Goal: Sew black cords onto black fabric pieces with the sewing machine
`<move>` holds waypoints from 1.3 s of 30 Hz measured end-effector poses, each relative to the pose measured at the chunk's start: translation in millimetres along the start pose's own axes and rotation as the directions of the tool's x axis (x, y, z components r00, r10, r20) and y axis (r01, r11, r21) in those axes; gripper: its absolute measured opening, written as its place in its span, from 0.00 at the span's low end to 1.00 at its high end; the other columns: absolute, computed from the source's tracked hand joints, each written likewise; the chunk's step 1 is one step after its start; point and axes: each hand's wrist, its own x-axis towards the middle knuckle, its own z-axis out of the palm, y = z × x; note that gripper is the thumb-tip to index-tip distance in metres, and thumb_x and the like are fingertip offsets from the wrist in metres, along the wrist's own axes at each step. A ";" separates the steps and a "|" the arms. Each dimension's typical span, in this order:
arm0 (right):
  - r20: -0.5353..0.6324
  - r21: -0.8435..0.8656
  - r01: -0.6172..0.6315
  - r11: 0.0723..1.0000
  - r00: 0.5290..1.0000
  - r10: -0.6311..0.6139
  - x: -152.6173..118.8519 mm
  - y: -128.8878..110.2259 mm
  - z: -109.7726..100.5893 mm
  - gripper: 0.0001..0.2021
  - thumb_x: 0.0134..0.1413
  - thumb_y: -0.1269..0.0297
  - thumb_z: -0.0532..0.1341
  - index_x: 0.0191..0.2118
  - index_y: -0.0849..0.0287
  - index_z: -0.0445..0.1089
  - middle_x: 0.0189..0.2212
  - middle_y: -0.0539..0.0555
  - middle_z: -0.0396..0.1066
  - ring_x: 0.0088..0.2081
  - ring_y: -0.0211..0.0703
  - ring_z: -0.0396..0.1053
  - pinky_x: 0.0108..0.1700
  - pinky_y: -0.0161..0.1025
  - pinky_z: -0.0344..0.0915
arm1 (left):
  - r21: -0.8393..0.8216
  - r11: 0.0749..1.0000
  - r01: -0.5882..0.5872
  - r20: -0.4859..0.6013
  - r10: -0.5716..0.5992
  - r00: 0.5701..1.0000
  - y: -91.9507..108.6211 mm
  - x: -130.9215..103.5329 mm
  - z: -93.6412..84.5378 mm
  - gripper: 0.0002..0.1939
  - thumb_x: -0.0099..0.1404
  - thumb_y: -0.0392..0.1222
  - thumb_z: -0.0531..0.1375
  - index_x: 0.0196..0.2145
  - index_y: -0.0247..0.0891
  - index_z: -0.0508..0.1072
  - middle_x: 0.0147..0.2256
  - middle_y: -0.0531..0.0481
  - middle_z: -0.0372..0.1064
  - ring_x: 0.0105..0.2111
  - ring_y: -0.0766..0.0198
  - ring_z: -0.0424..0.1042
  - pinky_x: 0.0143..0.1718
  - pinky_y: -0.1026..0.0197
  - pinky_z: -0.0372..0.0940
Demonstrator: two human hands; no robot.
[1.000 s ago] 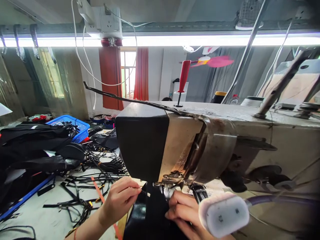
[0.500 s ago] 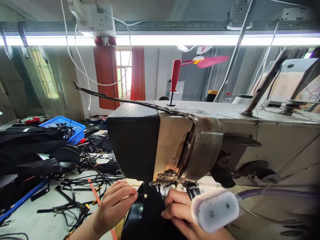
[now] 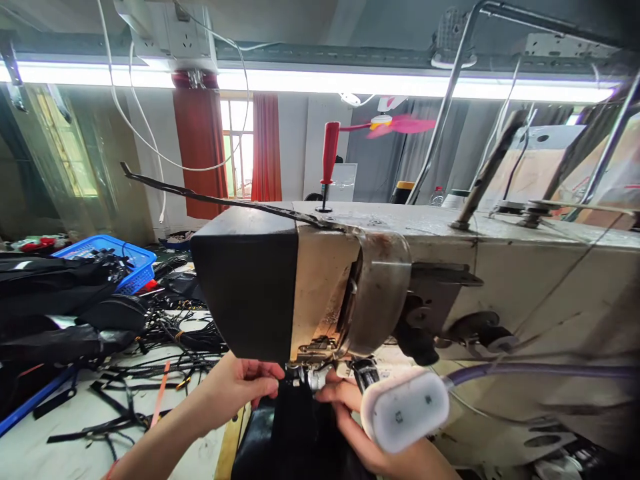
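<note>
Gently steady the black cloth (image 3: 300, 430) with the right hand (image 3: 355, 430), of unclear grip, guiding the dark strip (image 3: 289, 383) pinched in the left hand (image 3: 241, 388).

The white lamp (image 3: 406, 411) partly hides the right hand (image 3: 350, 407); the item at the left hand's (image 3: 245, 387) fingertips is too small to identify. The pink fan (image 3: 400, 125) is blurred.

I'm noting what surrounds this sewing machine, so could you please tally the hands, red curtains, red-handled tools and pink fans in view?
Left hand and right hand: 2
Left red curtain and right red curtain: 2
Red-handled tool: 1
Pink fan: 1
Total: 6
</note>
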 end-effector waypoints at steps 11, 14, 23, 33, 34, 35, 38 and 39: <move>-0.017 0.215 -0.102 0.971 0.994 0.108 2.6 15.4 22.2 0.18 0.58 0.72 0.57 0.51 0.51 0.75 0.49 0.50 0.76 0.51 0.46 0.74 0.56 0.36 0.68 | 0.199 0.976 -0.092 -0.088 0.112 0.990 4.3 -1.4 31.2 0.12 0.57 0.48 0.59 0.29 0.37 0.79 0.30 0.51 0.79 0.34 0.58 0.76 0.36 0.64 0.65; -0.043 0.307 -0.178 0.935 0.979 0.200 7.6 22.9 37.3 0.17 0.63 0.70 0.51 0.47 0.53 0.77 0.42 0.51 0.79 0.42 0.42 0.78 0.43 0.30 0.74 | 0.206 0.970 -0.127 -0.119 0.154 0.981 1.3 -2.4 36.1 0.13 0.59 0.48 0.59 0.31 0.38 0.80 0.32 0.51 0.80 0.35 0.57 0.78 0.37 0.63 0.67; -0.007 0.386 -0.214 0.897 0.972 0.235 3.6 31.5 29.9 0.10 0.64 0.65 0.57 0.38 0.55 0.77 0.24 0.49 0.75 0.29 0.38 0.74 0.31 0.28 0.72 | 0.187 0.973 -0.133 -0.176 0.166 0.970 -13.9 3.2 43.0 0.15 0.57 0.51 0.59 0.29 0.40 0.81 0.32 0.48 0.81 0.35 0.52 0.79 0.41 0.56 0.71; 0.177 0.499 -0.378 0.780 0.925 0.336 13.0 22.1 31.5 0.25 0.72 0.62 0.44 0.31 0.57 0.76 0.12 0.45 0.58 0.15 0.32 0.61 0.14 0.25 0.54 | 0.326 0.914 -0.243 -0.207 0.319 0.925 -19.7 3.6 40.2 0.11 0.61 0.48 0.60 0.30 0.42 0.81 0.31 0.52 0.81 0.33 0.57 0.81 0.35 0.61 0.74; 0.167 0.484 -0.376 0.790 0.926 0.339 12.2 22.6 33.2 0.25 0.72 0.62 0.43 0.32 0.57 0.76 0.13 0.46 0.60 0.16 0.32 0.62 0.15 0.26 0.55 | 0.414 0.852 -0.320 -0.260 0.448 0.855 -24.4 1.6 40.2 0.09 0.62 0.47 0.61 0.30 0.43 0.80 0.29 0.52 0.81 0.30 0.58 0.80 0.33 0.62 0.74; 0.155 0.464 -0.371 0.804 0.928 0.338 10.4 23.4 34.2 0.25 0.72 0.62 0.44 0.33 0.57 0.76 0.15 0.46 0.63 0.17 0.33 0.63 0.16 0.26 0.57 | 0.512 0.763 -0.395 -0.300 0.590 0.750 -29.4 -1.2 40.3 0.07 0.62 0.44 0.62 0.30 0.43 0.80 0.28 0.52 0.80 0.30 0.60 0.80 0.32 0.62 0.74; 0.113 0.400 -0.344 0.850 0.938 0.327 -0.4 26.7 32.4 0.16 0.69 0.59 0.53 0.36 0.58 0.75 0.25 0.49 0.71 0.25 0.34 0.69 0.25 0.29 0.67 | 0.749 0.405 -0.524 -0.169 0.882 0.441 -42.2 -12.4 41.2 0.07 0.64 0.42 0.63 0.39 0.39 0.78 0.37 0.46 0.79 0.38 0.57 0.78 0.40 0.59 0.73; 0.103 0.387 -0.339 0.858 0.940 0.325 -5.0 27.2 30.9 0.12 0.67 0.58 0.56 0.39 0.59 0.74 0.30 0.50 0.73 0.29 0.36 0.71 0.30 0.32 0.70 | 0.786 0.300 -0.540 -0.070 0.912 0.405 -44.9 -15.9 41.4 0.11 0.64 0.44 0.63 0.43 0.37 0.77 0.41 0.43 0.78 0.42 0.55 0.77 0.44 0.57 0.73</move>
